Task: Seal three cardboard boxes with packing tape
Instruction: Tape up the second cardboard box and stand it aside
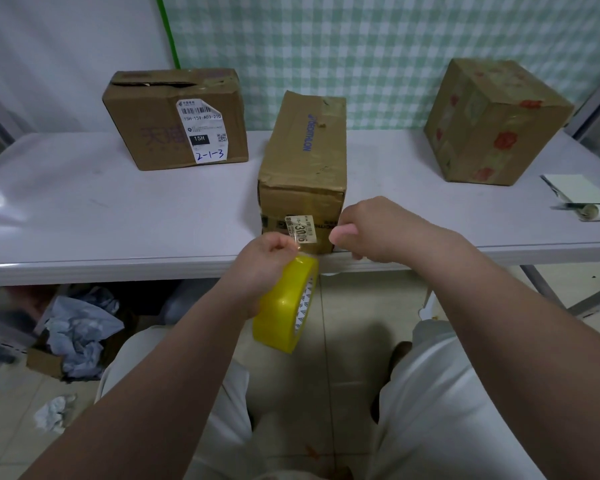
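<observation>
At centre frame the left hand [261,264] grips the yellow tape roll [284,308] below the desk [118,209] edge. The right hand [378,230] curls against the middle box [305,161]; what it holds I cannot tell.

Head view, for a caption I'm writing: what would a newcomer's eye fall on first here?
The bright yellow tape roll, gripped by the left hand just below the front edge of the white table, stands out first. Right behind it a dented cardboard box stands at that edge, with two more boxes at the back: a labelled one on the left and a flower-printed one on the right.
</observation>
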`<act>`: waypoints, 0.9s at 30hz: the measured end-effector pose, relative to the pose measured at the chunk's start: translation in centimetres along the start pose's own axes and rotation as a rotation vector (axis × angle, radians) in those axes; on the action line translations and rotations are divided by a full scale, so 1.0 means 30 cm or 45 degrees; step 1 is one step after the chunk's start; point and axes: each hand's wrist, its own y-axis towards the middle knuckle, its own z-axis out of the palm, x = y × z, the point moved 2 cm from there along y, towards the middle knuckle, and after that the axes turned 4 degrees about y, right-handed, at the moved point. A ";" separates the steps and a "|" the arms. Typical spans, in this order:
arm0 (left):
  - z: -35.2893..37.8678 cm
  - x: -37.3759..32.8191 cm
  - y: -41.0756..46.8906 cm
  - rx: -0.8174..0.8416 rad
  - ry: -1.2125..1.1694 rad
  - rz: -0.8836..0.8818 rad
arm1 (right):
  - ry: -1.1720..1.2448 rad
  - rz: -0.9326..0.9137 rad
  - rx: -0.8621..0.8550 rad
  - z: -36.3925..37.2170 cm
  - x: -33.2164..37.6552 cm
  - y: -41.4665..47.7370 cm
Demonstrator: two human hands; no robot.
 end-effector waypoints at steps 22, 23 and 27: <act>-0.049 -0.018 -0.093 0.142 0.056 0.094 | 1.000 -0.063 -0.317 0.167 0.102 -0.028; -0.048 -0.022 -0.096 0.137 0.068 0.098 | 1.008 -0.056 -0.330 0.167 0.102 -0.029; -0.050 -0.034 -0.104 0.144 0.085 0.103 | 1.061 -0.053 -0.311 0.167 0.094 -0.034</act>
